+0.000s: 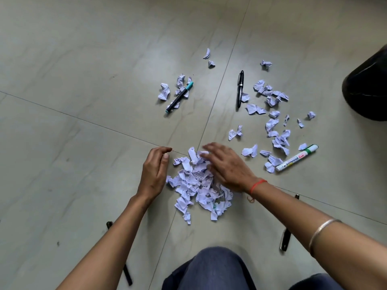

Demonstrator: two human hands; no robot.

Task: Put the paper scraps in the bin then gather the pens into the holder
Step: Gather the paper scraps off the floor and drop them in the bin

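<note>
A heap of crumpled white paper scraps (196,185) lies on the tiled floor in front of me. My right hand (226,166) lies over the heap's right side, fingers spread and touching the scraps. My left hand (155,170) stands on edge at the heap's left, fingers loosely curved, holding nothing. More scraps (276,130) are scattered to the right and a few (176,88) farther back. A teal-capped pen (179,97), a black pen (240,88) and a green whiteboard marker (297,158) lie among them. The black bin (366,86) is at the right edge.
Three more dark pens lie near me: one (285,239) beneath my right forearm, one (127,275) beside my left forearm, and one tip (109,225) by my left arm. My knees in blue trousers (215,271) fill the bottom. No pen holder is in view.
</note>
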